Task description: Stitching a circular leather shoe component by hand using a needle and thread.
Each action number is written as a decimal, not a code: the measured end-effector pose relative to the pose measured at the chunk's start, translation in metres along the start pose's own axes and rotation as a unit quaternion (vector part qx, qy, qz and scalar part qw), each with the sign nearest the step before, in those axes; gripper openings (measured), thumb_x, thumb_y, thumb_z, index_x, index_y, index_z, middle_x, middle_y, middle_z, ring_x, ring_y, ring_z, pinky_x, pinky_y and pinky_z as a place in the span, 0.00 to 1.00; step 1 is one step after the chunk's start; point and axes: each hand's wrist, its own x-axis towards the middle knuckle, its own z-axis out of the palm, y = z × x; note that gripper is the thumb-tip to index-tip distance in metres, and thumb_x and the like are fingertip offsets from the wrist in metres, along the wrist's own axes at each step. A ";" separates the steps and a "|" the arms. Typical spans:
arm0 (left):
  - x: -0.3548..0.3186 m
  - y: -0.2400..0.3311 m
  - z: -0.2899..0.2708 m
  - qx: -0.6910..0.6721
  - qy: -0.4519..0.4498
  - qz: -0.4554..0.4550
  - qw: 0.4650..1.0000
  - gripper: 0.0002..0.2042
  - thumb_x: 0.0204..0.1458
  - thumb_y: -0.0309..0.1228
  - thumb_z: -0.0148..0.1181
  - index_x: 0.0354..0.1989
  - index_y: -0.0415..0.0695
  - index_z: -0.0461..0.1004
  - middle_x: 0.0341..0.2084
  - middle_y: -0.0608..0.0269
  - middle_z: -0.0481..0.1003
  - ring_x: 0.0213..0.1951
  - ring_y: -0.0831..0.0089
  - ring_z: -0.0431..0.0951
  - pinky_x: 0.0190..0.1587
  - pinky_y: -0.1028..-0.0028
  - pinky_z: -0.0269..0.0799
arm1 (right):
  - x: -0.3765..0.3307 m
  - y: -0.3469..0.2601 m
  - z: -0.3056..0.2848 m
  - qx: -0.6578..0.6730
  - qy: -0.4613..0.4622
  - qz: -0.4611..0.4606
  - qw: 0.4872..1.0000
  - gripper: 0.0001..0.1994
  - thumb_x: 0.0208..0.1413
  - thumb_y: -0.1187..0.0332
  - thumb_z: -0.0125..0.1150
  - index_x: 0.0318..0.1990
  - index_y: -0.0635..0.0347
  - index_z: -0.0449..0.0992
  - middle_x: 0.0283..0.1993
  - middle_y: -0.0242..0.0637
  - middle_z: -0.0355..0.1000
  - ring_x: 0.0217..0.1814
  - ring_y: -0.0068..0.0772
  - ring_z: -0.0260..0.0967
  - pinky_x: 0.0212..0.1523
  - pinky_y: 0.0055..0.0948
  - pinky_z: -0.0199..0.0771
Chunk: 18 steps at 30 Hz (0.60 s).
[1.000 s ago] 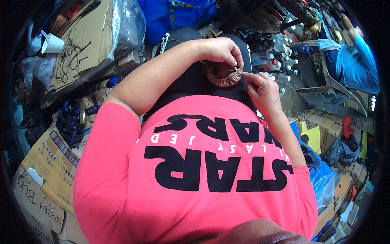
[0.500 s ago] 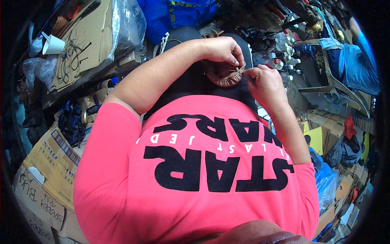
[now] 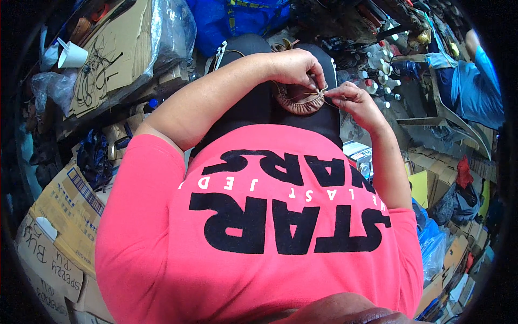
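Gathered brown leather piece is between the fingers: the left hand grasps its rim, the right hand pinches, on what I cannot tell. Rightward are capped plastic bottles; far leftward, a white cup contains a stick.

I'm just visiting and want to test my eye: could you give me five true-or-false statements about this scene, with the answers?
1. The left hand and the right hand are both at the brown gathered piece. True.
2. The person's shirt is green. False: it is pink.
3. The brown gathered piece is over dark trousers. True.
4. The white cup is on the person's right. False: it is on the left.
5. Nobody else is in view. False: part of another person in blue shows at the right.
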 end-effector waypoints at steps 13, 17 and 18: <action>0.006 0.009 -0.003 0.000 -0.008 -0.064 0.998 0.09 0.41 0.24 0.64 0.33 0.43 0.80 0.34 0.60 0.78 0.36 0.69 0.77 0.41 0.73 0.71 | 0.014 0.012 0.004 0.055 -0.016 -0.020 0.998 0.09 0.52 0.75 0.58 0.41 0.61 0.78 0.37 0.29 0.69 0.44 0.23 0.65 0.48 0.22 0.62; 0.000 0.014 0.000 0.022 0.025 -0.074 0.997 0.14 0.42 0.21 0.61 0.40 0.43 0.77 0.34 0.59 0.77 0.35 0.69 0.77 0.40 0.73 0.71 | 0.007 -0.011 0.022 -0.075 0.103 -0.063 0.990 0.08 0.48 0.75 0.63 0.37 0.58 0.79 0.32 0.28 0.67 0.37 0.20 0.63 0.41 0.21 0.63; -0.004 0.013 0.002 0.041 0.076 -0.057 0.995 0.16 0.42 0.19 0.59 0.42 0.44 0.76 0.33 0.59 0.76 0.34 0.68 0.77 0.40 0.72 0.71 | 0.004 -0.019 0.020 -0.105 0.106 -0.051 0.987 0.07 0.47 0.75 0.64 0.36 0.58 0.79 0.30 0.28 0.66 0.35 0.20 0.63 0.38 0.21 0.63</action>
